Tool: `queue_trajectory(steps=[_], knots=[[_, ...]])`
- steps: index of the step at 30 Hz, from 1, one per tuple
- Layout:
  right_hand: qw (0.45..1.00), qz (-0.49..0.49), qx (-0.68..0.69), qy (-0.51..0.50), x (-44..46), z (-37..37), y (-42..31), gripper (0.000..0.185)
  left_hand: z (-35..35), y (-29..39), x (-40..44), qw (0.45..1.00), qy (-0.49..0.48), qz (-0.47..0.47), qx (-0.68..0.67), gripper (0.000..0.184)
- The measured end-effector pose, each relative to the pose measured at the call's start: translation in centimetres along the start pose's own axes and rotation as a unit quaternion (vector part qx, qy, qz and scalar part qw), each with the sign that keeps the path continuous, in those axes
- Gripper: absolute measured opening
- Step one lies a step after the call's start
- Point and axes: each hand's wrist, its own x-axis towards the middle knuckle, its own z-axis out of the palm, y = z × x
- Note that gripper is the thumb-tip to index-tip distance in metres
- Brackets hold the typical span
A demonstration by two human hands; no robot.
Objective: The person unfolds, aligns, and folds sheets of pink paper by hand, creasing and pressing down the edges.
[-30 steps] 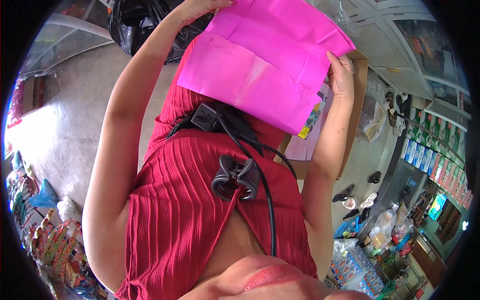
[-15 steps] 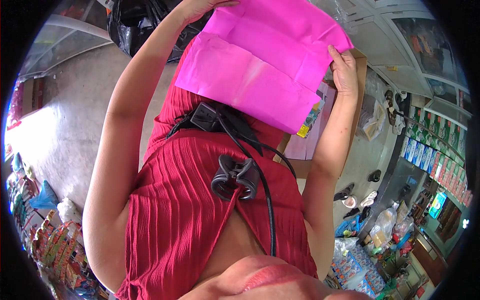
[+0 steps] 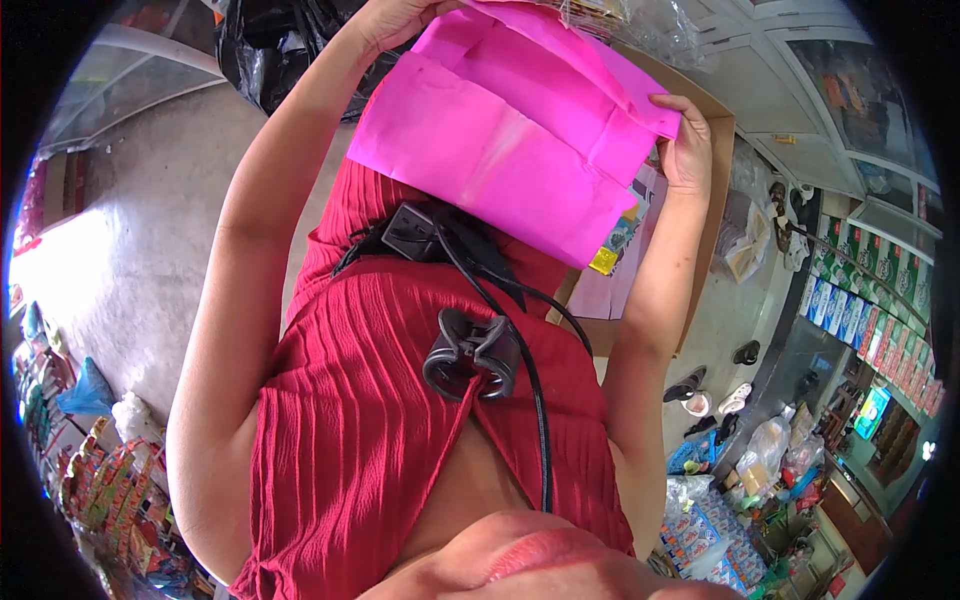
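Both left hand (image 3: 397, 20) and right hand (image 3: 688, 150) pinch opposite sides of pink paper (image 3: 430, 120); one cardboard box (image 3: 719, 165) holds a pinkish sheet (image 3: 600, 297).

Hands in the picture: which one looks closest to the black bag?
The left hand, at the upper left corner of the pink paper, next to the black bag. The right hand holds the paper's other side, against the cardboard box.
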Motion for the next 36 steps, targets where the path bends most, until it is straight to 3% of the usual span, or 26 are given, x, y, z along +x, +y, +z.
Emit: queue_trajectory(steps=[5, 7, 8, 10, 11, 13, 21, 23, 24, 26, 32, 36], knots=[[0.999, 0.006, -0.051, -0.001, -0.3, 0.4, -0.2, 0.019, 1.7, 0.8, -0.1, 0.999, 0.046, -0.024, -0.018, 0.017], [0.998, 0.012, -0.057, 0.007, -0.5, 0.0, 0.0, 0.020, 2.4, 1.3, -0.2, 0.989, 0.007, -0.016, -0.149, 0.019], [0.998, 0.017, -0.063, 0.013, -0.5, -0.1, 0.1, 0.021, 2.5, 1.3, -0.2, 0.989, 0.007, -0.016, -0.150, 0.019], [0.997, 0.008, -0.083, 0.006, -0.5, 0.2, 0.0, 0.021, 2.4, 1.2, 0.0, 0.988, 0.132, -0.076, -0.019, 0.011], [0.995, -0.001, -0.103, 0.000, -0.6, 0.4, -0.1, 0.021, 2.4, 1.0, 0.1, 0.988, 0.132, -0.076, -0.019, 0.011], [0.995, -0.003, -0.099, 0.004, -0.8, 1.2, -0.4, 0.021, 2.7, 0.9, 0.4, 0.988, 0.091, -0.032, 0.121, 0.008], [0.999, -0.016, -0.046, 0.016, -0.9, 1.0, 0.7, 0.020, 1.3, -0.9, 0.7, 0.996, 0.068, 0.014, 0.062, 0.017], [0.991, -0.044, -0.111, 0.059, -0.7, 1.5, 1.0, 0.018, 0.7, -1.3, 0.8, 0.996, 0.070, 0.021, 0.050, 0.019], [0.991, -0.044, -0.111, 0.059, -0.8, 2.7, 0.6, 0.018, 1.2, -0.7, 0.6, 0.994, 0.080, -0.004, 0.070, 0.020], [0.984, -0.024, -0.054, 0.170, -0.9, 5.7, -0.8, 0.018, 2.2, 0.6, 0.1, 0.991, 0.090, -0.029, 0.091, 0.022], [0.988, -0.026, -0.118, 0.093, -1.1, 3.4, 0.2, 0.019, 2.0, 1.7, 0.1, 0.978, 0.066, -0.096, 0.171, 0.027], [0.990, -0.006, -0.107, 0.088, -1.3, 3.1, 0.3, 0.020, 2.2, 2.3, 0.3, 0.935, 0.043, -0.085, 0.341, 0.039]])
